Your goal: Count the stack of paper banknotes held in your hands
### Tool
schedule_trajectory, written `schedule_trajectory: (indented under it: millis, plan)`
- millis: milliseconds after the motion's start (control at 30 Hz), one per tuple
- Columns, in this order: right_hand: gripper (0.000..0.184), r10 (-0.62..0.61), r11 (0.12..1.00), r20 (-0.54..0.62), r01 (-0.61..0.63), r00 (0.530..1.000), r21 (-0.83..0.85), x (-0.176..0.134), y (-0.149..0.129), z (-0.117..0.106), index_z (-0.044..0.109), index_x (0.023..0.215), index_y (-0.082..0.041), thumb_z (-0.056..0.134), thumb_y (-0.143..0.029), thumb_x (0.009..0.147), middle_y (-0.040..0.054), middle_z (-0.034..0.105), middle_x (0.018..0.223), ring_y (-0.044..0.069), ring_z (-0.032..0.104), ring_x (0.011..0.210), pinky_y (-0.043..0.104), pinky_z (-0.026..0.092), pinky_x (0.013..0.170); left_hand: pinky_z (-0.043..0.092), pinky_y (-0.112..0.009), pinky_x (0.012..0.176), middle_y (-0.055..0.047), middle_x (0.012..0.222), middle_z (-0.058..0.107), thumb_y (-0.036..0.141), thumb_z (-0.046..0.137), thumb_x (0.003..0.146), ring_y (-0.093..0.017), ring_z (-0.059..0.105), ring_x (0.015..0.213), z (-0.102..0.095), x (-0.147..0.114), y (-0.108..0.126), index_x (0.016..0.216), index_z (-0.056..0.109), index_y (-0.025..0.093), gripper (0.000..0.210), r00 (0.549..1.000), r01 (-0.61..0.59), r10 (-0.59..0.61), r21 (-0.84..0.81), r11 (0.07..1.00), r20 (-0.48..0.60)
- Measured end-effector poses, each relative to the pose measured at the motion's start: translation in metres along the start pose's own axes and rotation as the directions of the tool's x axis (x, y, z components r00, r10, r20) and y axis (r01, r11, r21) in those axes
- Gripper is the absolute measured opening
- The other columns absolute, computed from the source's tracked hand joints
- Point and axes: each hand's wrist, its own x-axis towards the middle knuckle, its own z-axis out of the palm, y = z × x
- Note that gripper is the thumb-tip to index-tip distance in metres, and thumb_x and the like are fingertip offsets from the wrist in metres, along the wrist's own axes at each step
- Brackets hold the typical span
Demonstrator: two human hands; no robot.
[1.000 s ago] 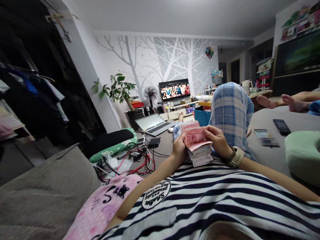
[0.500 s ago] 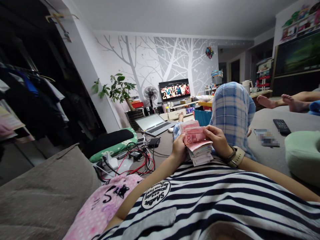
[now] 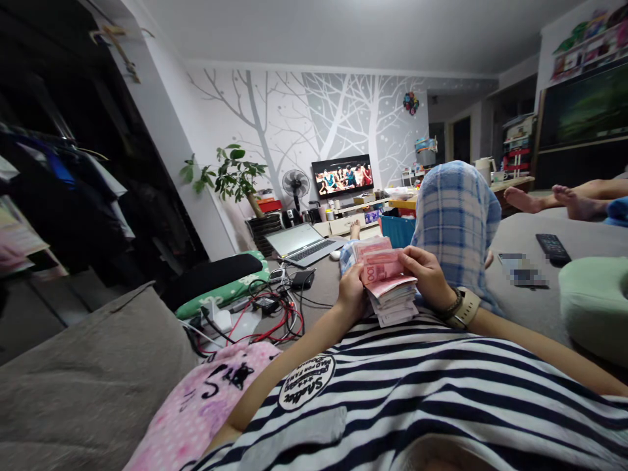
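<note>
Just beyond the striped shirt, the bundle of banknotes lies at four o'clock from the view's centre; handling it well seems to call for a steady clasp, a light pinch and squared lower layers. At its nine o'clock the left hand curls around it; at three, the right hand pinches a red 100 note, thumb against fingers.

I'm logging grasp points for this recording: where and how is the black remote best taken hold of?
Probably across its narrow middle, the right hand, once free, coming from above: the black remote lies flat and long, with the pale green cushion close to its near end.
</note>
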Motion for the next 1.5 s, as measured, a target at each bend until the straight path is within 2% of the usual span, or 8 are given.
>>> schedule_trajectory:
  millis: [233,400,467,633,833,1033,1300,1500]
  plan:
    - [0.067,0.019,1.000,-0.004,-0.019,1.000,0.015,0.000,0.002,0.000,0.058,0.067,-0.026,0.083,-0.087,0.077,-0.0045,0.042,0.058,0.013,0.031,0.056,0.030,0.028,0.051,0.069,-0.052,0.099,-0.008,0.084,0.082,0.036,0.093,0.070,-0.038,0.082,0.110,-0.002,0.003,-0.002,0.074,0.073,0.023,0.024,0.996,0.023,-0.022,-0.013,1.000,0.085]
    - [0.071,0.065,0.995,0.025,-0.067,0.998,0.071,0.002,0.008,-0.001,0.067,0.073,-0.025,0.076,-0.096,0.078,-0.0005,0.055,0.054,0.015,0.044,0.051,0.030,0.030,0.049,0.067,-0.048,0.103,-0.008,0.090,0.084,0.035,0.092,0.071,-0.035,0.083,0.111,-0.006,0.013,-0.008,0.082,0.076,0.021,0.024,0.999,0.032,-0.031,-0.043,0.999,0.015]
    - [0.074,0.063,0.996,-0.005,-0.062,0.998,0.069,0.004,0.011,-0.002,0.065,0.071,-0.025,0.079,-0.097,0.074,0.0006,0.058,0.055,0.015,0.047,0.052,0.031,0.033,0.050,0.066,-0.047,0.104,-0.009,0.092,0.085,0.034,0.092,0.071,-0.035,0.083,0.111,-0.006,0.014,-0.009,0.083,0.077,0.020,0.024,1.000,0.026,-0.026,-0.046,0.999,0.013]
    - [0.075,0.083,0.996,-0.087,-0.084,0.993,-0.010,0.009,0.017,-0.004,0.060,0.070,-0.025,0.093,-0.092,0.060,-0.0043,0.054,0.057,0.014,0.044,0.055,0.031,0.038,0.054,0.066,-0.050,0.104,-0.010,0.085,0.084,0.035,0.094,0.065,-0.040,0.083,0.113,-0.003,0.009,-0.005,0.077,0.077,0.021,0.025,0.999,0.025,-0.023,-0.037,0.999,0.043]
    - [0.073,0.087,0.996,-0.035,-0.087,0.996,-0.016,0.011,0.023,-0.005,0.060,0.069,-0.025,0.091,-0.091,0.062,-0.0036,0.053,0.062,0.014,0.044,0.059,0.031,0.039,0.057,0.065,-0.054,0.106,-0.013,0.100,0.088,0.035,0.094,0.070,-0.040,0.083,0.115,0.001,0.003,-0.002,0.090,0.083,0.020,0.027,0.986,0.063,-0.058,-0.028,0.998,0.159]
    - [0.069,0.100,0.995,-0.042,-0.100,0.994,-0.001,0.011,0.022,-0.006,0.063,0.069,-0.024,0.094,-0.085,0.061,-0.0032,0.056,0.064,0.014,0.045,0.063,0.031,0.041,0.060,0.067,-0.050,0.101,-0.011,0.092,0.086,0.037,0.092,0.072,-0.038,0.082,0.114,-0.006,0.013,-0.010,0.080,0.079,0.020,0.023,0.999,0.021,-0.021,-0.008,1.000,0.046]
    - [0.064,0.094,0.996,-0.087,-0.095,0.992,0.001,0.012,0.027,-0.007,0.070,0.076,-0.023,0.097,-0.079,0.060,0.0002,0.066,0.070,0.017,0.054,0.066,0.032,0.048,0.063,0.068,-0.051,0.105,-0.012,0.093,0.087,0.037,0.096,0.069,-0.040,0.082,0.119,-0.009,0.016,-0.011,0.080,0.080,0.021,0.026,0.996,0.048,-0.045,-0.037,0.998,0.078]
    - [0.067,0.089,0.996,-0.144,-0.091,0.985,-0.004,0.012,0.028,-0.007,0.065,0.069,-0.023,0.101,-0.077,0.054,-0.0006,0.063,0.065,0.015,0.051,0.062,0.031,0.045,0.061,0.067,-0.052,0.107,-0.013,0.095,0.086,0.037,0.095,0.069,-0.041,0.081,0.123,-0.010,0.017,-0.012,0.083,0.080,0.020,0.026,0.998,0.045,-0.043,-0.049,0.998,0.047]
